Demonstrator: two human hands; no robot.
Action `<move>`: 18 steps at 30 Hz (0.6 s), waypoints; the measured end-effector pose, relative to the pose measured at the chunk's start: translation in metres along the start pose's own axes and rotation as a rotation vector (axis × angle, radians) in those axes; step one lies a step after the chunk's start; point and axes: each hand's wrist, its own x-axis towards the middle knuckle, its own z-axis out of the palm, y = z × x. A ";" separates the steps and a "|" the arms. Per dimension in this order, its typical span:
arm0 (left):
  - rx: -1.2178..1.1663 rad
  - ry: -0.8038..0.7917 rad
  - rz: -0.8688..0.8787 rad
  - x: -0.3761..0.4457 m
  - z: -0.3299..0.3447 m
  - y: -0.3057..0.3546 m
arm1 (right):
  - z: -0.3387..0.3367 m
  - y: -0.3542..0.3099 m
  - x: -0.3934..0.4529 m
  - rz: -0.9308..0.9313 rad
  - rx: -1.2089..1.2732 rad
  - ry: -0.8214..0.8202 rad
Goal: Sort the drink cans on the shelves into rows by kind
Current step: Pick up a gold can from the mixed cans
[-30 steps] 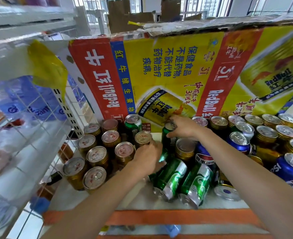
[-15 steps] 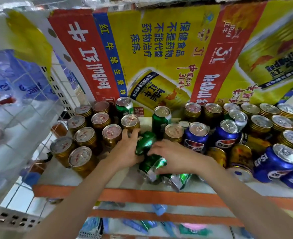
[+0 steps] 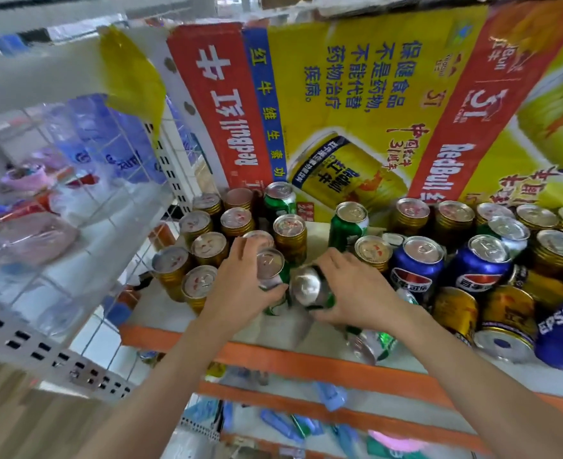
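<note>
Up on the shelf (image 3: pixel 180 336) both hands are busy, each with its own green can. The left hand (image 3: pixel 240 286) wraps round an upright green can (image 3: pixel 270 266), thumb and fingers curled about its side, just in front of the block of gold cans (image 3: pixel 203 248). The right hand (image 3: pixel 356 293) clutches a tilted green can (image 3: pixel 310 288) — its silvery end faces the camera — and the two held cans sit almost touching. Another green can (image 3: pixel 371 342) lies on its side under the right wrist, near the orange edge. Two more green cans (image 3: pixel 348 226) stand further back, against the Red Bull carton (image 3: pixel 356 94). Blue Pepsi cans (image 3: pixel 416 266) stand just to the right of the hands.
</note>
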 end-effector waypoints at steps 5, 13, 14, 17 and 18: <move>0.116 -0.057 0.080 0.004 -0.006 -0.001 | 0.001 0.002 0.005 0.205 0.403 0.061; 0.110 -0.021 0.356 0.005 0.007 0.021 | -0.026 0.034 -0.033 0.228 0.280 -0.069; 0.055 -0.006 0.403 0.005 0.010 0.026 | -0.026 0.035 -0.042 0.218 0.244 -0.110; -0.030 -0.078 0.485 0.010 0.025 0.037 | -0.011 0.026 -0.067 0.182 0.060 -0.305; -0.012 -0.127 0.504 0.012 0.029 0.039 | -0.002 0.021 -0.072 0.178 -0.041 -0.329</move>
